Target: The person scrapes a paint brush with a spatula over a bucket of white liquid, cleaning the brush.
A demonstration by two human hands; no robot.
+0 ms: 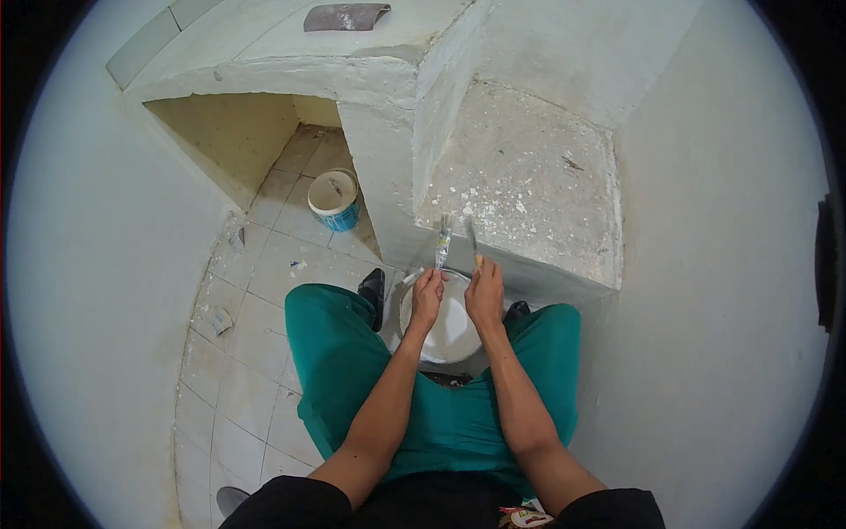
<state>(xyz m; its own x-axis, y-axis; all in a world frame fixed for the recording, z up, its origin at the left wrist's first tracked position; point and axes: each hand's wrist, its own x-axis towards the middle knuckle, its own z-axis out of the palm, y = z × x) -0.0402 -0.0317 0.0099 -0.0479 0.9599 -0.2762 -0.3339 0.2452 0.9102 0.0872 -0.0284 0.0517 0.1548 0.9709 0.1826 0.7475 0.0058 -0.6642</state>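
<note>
My left hand (427, 295) is closed around a narrow paintbrush (443, 245), pale and paint-smeared, pointing away from me. Beside it, my right hand (485, 297) grips a knife (473, 240) with a light wooden handle and a slim dark blade. The two tools stand almost parallel, a small gap apart. Below both hands, between my knees, is a round bucket (451, 331) with white material inside. My forearms and hands cover part of its rim.
Ahead is a rough ledge (520, 176) strewn with white flakes. A blue-and-white bucket (334, 201) stands on the tiled floor (242, 388) by an alcove. A curved tile piece (346, 17) lies on the upper shelf. Walls rise on both sides.
</note>
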